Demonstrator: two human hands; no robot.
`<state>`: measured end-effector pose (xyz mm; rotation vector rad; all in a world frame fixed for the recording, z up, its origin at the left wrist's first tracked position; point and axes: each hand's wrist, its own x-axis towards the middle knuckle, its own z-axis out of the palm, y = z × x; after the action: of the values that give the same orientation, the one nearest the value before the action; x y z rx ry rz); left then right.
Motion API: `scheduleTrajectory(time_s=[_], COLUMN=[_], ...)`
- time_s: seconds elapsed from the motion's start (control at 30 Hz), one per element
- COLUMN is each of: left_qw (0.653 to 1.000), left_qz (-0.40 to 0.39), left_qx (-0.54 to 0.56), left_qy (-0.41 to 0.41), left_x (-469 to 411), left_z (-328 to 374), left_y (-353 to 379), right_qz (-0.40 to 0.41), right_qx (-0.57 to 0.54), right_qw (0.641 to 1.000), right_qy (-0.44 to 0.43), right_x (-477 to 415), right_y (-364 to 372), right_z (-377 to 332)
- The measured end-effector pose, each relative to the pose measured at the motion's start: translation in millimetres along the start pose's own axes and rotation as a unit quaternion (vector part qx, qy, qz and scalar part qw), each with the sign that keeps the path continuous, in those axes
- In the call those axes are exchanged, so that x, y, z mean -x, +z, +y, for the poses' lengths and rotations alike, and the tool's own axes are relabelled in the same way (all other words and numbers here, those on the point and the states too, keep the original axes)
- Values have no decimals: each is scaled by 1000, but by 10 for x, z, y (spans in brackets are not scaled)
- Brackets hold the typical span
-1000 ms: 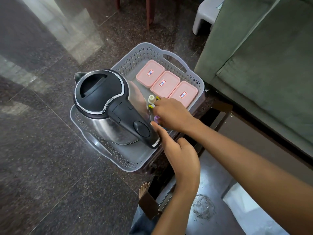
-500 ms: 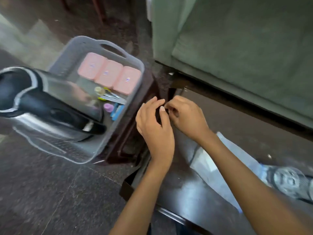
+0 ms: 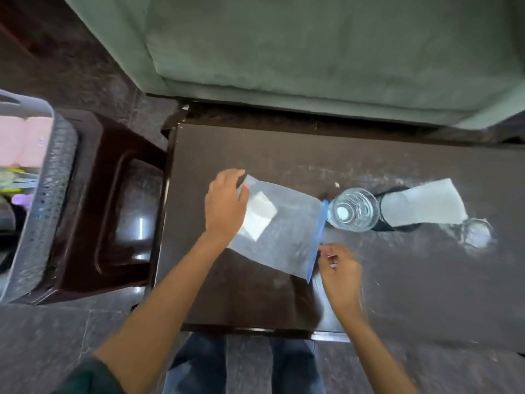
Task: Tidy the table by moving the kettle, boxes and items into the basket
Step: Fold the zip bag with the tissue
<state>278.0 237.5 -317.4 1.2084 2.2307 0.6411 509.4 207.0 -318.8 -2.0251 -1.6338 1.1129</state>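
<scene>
**ZIP-LOCK BAG: 2-hand pick-up from table**

Loc: clear zip-lock bag (image 3: 284, 237) lies flat on table (image 3: 397, 294), white slip inside. Its blue seal strip is twd the water bottle (image 3: 352, 213), touching or just beside it. Basket (image 3: 42, 200) is on stool (image 3: 113, 209), well apart to the left, w/ pink boxes (image 3: 22, 140) already in it.

Hands: left hand (image 3: 225, 203) is palm down at the bag's left end, fingers curled over the corner, thumb on top, gripping. Right hand (image 3: 338, 268) is knuckles up, fingers bent in at the seal's lower end. Pinching or only beside it: can't tell, blurred.

Handling (est.): film looks limp, so lift both ends level. Keep clear of bottle, glass (image 3: 477, 233) & tissue holder (image 3: 386, 227), then carry left into basket
</scene>
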Motion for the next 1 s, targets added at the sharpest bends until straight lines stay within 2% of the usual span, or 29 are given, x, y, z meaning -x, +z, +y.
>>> scheduleTrajectory(time_s=[0.1, 0.17, 0.27, 0.47, 0.5, 0.57, 0.67, 0.73, 0.8, 0.87, 0.93, 1.0], left_qw=[975, 949, 930, 925, 932, 950, 937, 936, 927, 891, 846, 821], left_qz=[-110, -187, -222, -202, -212, -265, -349, -329, -281, -254, -245, -241], left_qx=[-129, -182, -238, -298, -273, -153, 22, 104, 211, 332, 421, 458], left_qy=[143, 178, 168, 122, 109, 67, -20, -71, -128, -180, -217, -241], left_x=[-124, -213, -275, -298, -315, -354, -352, -258, -143, -27, 62, 127], left_z=[250, 323, 303, 229, 210, 136, -18, -139, -281, -417, -535, -576], left_y=[234, 388, 549, 516, 464, 322, 38, -137, -229, -265, -249, -205], right_qz=[-9, -38, -56, -27, -17, 5, 39, 58, 64, 51, 17, -23], right_qx=[28, 36, 35, 46, 49, 51, 67, 74, 68, 17, -110, -255], right_qw=[998, 996, 992, 995, 995, 997, 997, 992, 991, 995, 994, 962], right_qy=[63, 75, 103, 87, 83, 60, -28, -80, -97, -78, -2, 95], right_x=[-23, -22, -26, -40, -47, -57, -54, -22, 32, 94, 130, 110], right_y=[78, 151, 221, 300, 288, 267, 245, 236, 221, 244, 316, 334], right_z=[162, 154, 94, 22, 3, -28, -40, -52, -93, -164, -264, -402])
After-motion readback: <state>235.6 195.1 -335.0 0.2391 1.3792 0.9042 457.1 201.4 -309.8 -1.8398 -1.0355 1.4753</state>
